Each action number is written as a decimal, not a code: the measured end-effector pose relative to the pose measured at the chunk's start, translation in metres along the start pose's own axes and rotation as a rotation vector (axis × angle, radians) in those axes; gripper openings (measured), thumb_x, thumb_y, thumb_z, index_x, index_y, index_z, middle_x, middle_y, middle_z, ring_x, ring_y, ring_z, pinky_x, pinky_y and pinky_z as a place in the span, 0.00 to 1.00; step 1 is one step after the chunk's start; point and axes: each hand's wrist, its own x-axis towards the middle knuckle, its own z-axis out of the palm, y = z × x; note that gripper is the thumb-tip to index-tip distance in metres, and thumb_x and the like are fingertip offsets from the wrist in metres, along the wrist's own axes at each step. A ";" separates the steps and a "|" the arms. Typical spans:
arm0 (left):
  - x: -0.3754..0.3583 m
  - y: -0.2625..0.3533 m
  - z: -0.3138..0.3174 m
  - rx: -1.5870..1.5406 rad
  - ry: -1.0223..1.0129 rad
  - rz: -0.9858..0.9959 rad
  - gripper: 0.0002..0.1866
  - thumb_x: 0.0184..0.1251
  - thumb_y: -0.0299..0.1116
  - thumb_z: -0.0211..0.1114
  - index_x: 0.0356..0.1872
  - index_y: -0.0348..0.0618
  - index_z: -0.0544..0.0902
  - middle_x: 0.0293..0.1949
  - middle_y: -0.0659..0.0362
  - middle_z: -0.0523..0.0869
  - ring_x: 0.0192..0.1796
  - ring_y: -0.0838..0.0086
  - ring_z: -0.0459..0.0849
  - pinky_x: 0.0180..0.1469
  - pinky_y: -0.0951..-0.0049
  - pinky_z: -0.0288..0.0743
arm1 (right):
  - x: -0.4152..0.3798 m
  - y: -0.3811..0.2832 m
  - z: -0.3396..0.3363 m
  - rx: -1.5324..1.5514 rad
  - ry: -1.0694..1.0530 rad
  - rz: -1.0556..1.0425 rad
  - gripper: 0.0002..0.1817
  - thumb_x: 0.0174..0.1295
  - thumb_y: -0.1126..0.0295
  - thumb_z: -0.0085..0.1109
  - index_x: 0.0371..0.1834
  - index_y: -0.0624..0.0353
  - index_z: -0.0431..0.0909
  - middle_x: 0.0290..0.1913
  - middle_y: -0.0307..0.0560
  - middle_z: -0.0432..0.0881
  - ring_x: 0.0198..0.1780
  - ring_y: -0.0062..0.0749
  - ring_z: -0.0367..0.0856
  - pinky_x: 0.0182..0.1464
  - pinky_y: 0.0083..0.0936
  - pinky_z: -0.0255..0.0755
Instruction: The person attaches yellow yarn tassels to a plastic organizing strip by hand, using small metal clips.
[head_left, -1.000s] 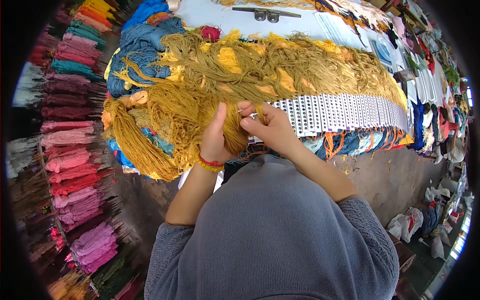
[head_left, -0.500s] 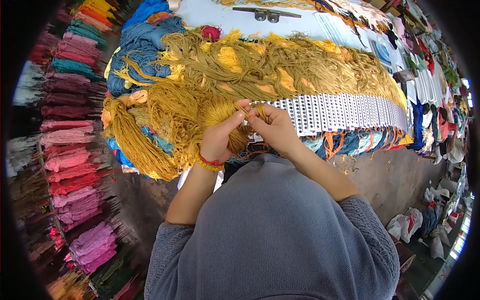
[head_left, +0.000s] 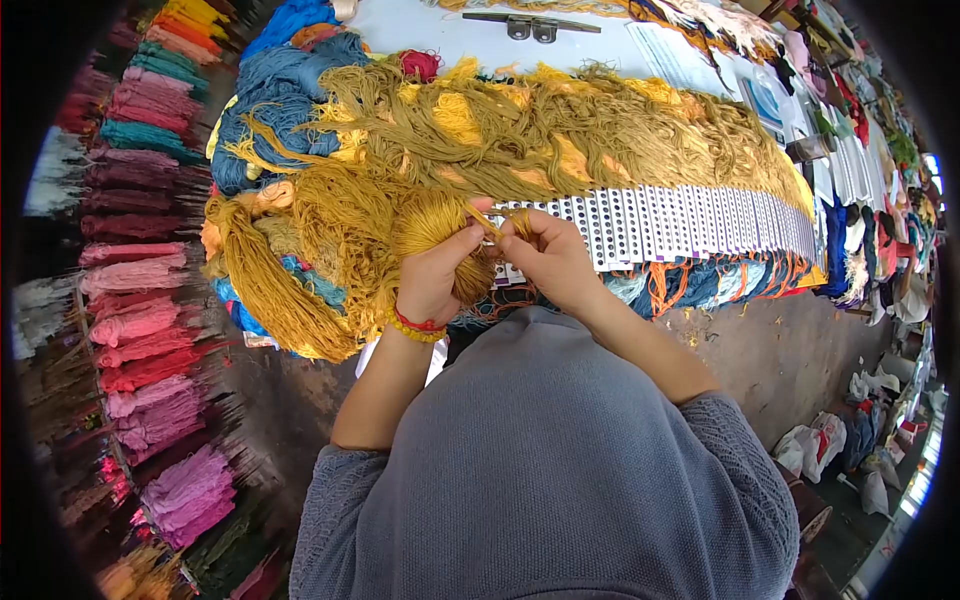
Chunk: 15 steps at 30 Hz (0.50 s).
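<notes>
My left hand [head_left: 440, 270] is closed around a golden-yellow bundle of yarn [head_left: 428, 222], with thumb and forefinger pinched near its right end. Close beside it, my right hand [head_left: 548, 258] has its fingers curled and pinched on strands of the same yarn, and a small loop of yarn [head_left: 521, 222] shows over its fingers. The fingertips of both hands nearly meet. Loose mustard yarn [head_left: 340, 210] spreads to the left of the bundle, and a thick mustard hank [head_left: 270, 275] hangs toward the table's near left edge.
Olive and gold yarn [head_left: 600, 130] lies heaped across the table, behind a long row of white cards with dark holes [head_left: 680, 228]. Blue yarn [head_left: 275, 120] is piled at the back left. Coloured hanks [head_left: 140, 315] hang at the left. Plastic bags [head_left: 810, 447] sit on the floor at right.
The fingers of both hands have shifted slightly at the yarn strands. The bundle stays in my left hand, and the rest looks nearly the same.
</notes>
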 end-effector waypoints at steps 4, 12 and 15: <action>0.001 -0.002 -0.002 -0.020 0.010 0.020 0.13 0.59 0.23 0.52 0.46 0.32 0.73 0.37 0.56 0.79 0.38 0.75 0.78 0.40 0.76 0.73 | 0.002 0.002 -0.003 -0.008 0.022 -0.026 0.04 0.55 0.73 0.53 0.28 0.62 0.73 0.20 0.32 0.71 0.19 0.09 0.61 0.20 0.10 0.55; 0.007 -0.003 -0.007 -0.119 -0.072 -0.074 0.19 0.57 0.26 0.50 0.49 0.27 0.67 0.29 0.61 0.72 0.36 0.74 0.72 0.45 0.74 0.65 | 0.001 -0.019 -0.010 0.454 -0.150 0.283 0.03 0.56 0.73 0.50 0.28 0.61 0.72 0.22 0.36 0.74 0.18 0.13 0.65 0.19 0.12 0.57; 0.006 0.000 -0.004 -0.193 -0.118 -0.090 0.19 0.57 0.28 0.51 0.49 0.28 0.68 0.25 0.62 0.71 0.32 0.75 0.71 0.42 0.76 0.65 | 0.000 -0.032 -0.007 0.312 -0.202 0.295 0.03 0.54 0.74 0.50 0.25 0.61 0.71 0.21 0.37 0.74 0.20 0.16 0.69 0.20 0.13 0.59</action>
